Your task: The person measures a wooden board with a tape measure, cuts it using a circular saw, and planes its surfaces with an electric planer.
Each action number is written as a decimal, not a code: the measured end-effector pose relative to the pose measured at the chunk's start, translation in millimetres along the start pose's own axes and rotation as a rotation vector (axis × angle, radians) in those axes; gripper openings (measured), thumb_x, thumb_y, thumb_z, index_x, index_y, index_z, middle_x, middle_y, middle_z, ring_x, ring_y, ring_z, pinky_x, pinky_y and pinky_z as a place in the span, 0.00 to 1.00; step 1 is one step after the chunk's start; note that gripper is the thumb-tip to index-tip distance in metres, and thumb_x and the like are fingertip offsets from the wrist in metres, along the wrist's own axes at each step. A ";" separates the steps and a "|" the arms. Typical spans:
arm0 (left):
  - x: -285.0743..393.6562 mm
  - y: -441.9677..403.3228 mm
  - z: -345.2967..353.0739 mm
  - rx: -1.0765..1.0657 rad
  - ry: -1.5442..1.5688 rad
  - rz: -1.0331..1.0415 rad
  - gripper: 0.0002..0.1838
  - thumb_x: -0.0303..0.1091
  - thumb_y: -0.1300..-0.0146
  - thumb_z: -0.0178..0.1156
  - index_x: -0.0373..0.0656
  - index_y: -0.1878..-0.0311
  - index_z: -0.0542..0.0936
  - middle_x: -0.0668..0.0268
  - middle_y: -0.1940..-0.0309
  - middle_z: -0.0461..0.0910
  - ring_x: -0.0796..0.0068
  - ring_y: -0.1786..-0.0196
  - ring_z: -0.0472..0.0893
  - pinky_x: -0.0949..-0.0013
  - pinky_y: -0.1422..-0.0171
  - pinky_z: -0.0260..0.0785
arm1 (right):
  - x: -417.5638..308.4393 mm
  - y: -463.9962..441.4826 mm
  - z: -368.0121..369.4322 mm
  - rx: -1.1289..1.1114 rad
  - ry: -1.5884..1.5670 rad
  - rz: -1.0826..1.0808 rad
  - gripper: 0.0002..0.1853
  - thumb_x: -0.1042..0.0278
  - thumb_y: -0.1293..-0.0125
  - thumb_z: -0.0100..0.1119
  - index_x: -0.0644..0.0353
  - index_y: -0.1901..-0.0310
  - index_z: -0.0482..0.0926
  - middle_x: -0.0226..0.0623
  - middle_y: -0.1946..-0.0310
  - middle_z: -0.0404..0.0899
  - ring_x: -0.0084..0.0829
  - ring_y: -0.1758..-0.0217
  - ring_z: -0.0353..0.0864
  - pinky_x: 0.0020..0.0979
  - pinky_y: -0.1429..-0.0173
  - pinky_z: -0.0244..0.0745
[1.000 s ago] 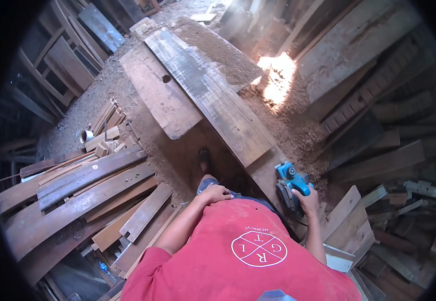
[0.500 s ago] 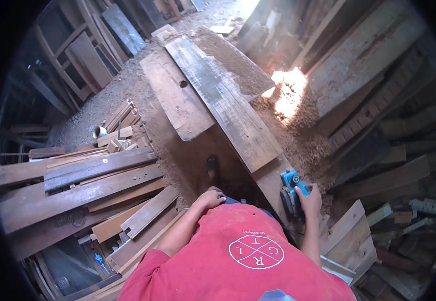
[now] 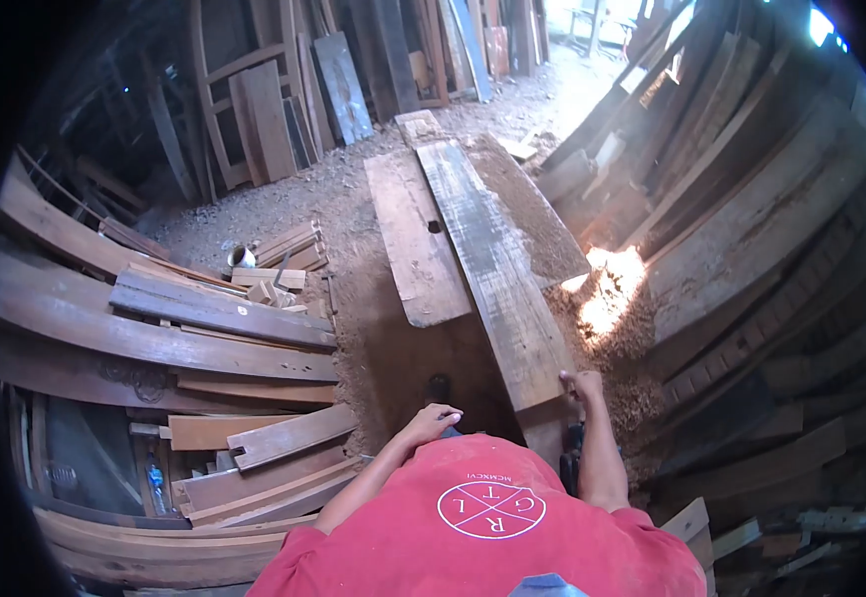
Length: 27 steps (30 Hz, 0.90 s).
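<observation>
A long weathered plank (image 3: 497, 279) lies on the workbench, its near end close to my body. Beside that end is my right hand (image 3: 580, 384), fingers curled at the plank's right edge, no longer on the planer. The dark planer (image 3: 572, 460) sits on the bench, mostly hidden by my right forearm. My left hand (image 3: 437, 420) rests near my left thigh at the shirt's edge; its fingers look extended and hold nothing visible. Left of the plank, a wider board (image 3: 418, 239) with a dark hole lies on the bench.
Stacked boards (image 3: 224, 323) fill the left side, with a white cup (image 3: 242, 258) beyond them. Large slabs (image 3: 751, 229) lean on the right. Wood shavings (image 3: 622, 348) lie along the plank's right side. A plastic bottle (image 3: 156, 486) is at the lower left.
My right hand has let go of the blue planer and moved forward to the plank's near right edge. The view has turned, so the bench appears more upright and lower.
</observation>
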<state>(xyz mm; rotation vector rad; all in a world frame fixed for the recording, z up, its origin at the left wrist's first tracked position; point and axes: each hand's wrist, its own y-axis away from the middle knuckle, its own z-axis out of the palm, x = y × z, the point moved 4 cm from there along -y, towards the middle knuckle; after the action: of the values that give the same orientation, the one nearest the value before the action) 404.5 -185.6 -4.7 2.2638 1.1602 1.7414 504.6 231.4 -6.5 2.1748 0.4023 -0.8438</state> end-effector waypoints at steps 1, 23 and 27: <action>-2.0 -4.9 -1.9 0.019 0.085 -0.005 0.27 0.53 0.16 0.56 0.42 0.29 0.83 0.53 0.33 0.83 0.57 0.32 0.82 0.54 0.23 0.71 | -1.3 2.3 -0.9 -0.051 -0.060 0.009 0.17 0.58 0.43 0.86 0.64 0.69 0.91 0.31 0.79 0.82 0.27 0.79 0.77 0.34 0.72 0.72; 184.8 -21.8 -67.1 0.173 1.442 0.187 0.34 0.75 0.26 0.56 0.54 0.38 0.82 0.74 0.65 0.85 0.83 0.71 0.86 0.77 0.72 0.81 | -292.9 274.1 24.9 -0.133 -0.147 -1.217 0.32 0.58 0.40 0.84 0.67 0.38 0.87 0.44 0.53 0.86 0.40 0.52 0.90 0.37 0.46 0.87; 199.7 -20.2 -69.6 0.165 1.468 0.166 0.32 0.75 0.24 0.52 0.57 0.40 0.82 0.76 0.70 0.83 0.84 0.76 0.84 0.78 0.74 0.80 | -301.4 276.1 20.8 -0.128 -0.162 -1.225 0.33 0.56 0.40 0.84 0.68 0.37 0.86 0.44 0.53 0.85 0.37 0.55 0.90 0.36 0.50 0.87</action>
<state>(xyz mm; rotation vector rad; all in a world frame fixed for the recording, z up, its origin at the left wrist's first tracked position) 350.7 -80.7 172.1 0.7821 1.1425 3.5483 417.4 26.6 337.0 1.5642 1.7155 -1.5266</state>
